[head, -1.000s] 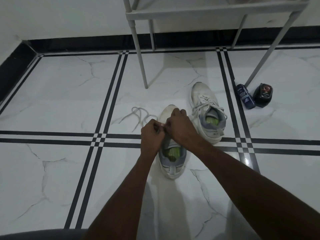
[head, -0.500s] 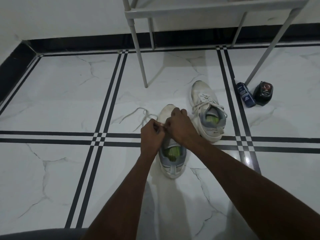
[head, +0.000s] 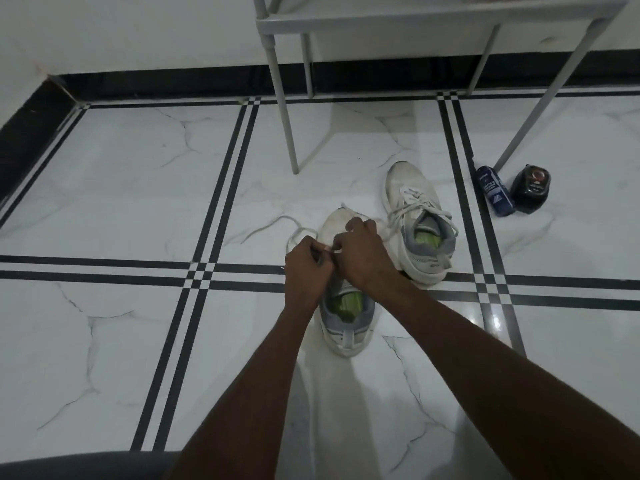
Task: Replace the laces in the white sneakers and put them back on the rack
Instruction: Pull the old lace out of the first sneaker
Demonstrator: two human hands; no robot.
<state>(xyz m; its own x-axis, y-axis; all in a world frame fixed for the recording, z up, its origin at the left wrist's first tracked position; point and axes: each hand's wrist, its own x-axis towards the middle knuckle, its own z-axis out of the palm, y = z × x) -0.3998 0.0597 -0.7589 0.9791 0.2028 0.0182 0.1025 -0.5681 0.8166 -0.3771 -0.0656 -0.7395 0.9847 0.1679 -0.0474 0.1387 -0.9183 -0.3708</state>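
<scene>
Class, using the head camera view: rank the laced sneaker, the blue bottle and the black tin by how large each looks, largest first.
1. Laced sneaker, clearly the largest.
2 and 3. Blue bottle and black tin look too close to rank: the bottle is longer, the tin wider.

White marble floor [head: 121, 188] with black stripes, two white sneakers [head: 420, 223], loose lace [head: 277, 225], two dark bottles [head: 494, 192], rack legs [head: 287, 109]

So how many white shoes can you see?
2. The near sneaker lies on the floor under both hands; the far sneaker sits just right of it, beside the rack leg. None looks hidden.
</scene>
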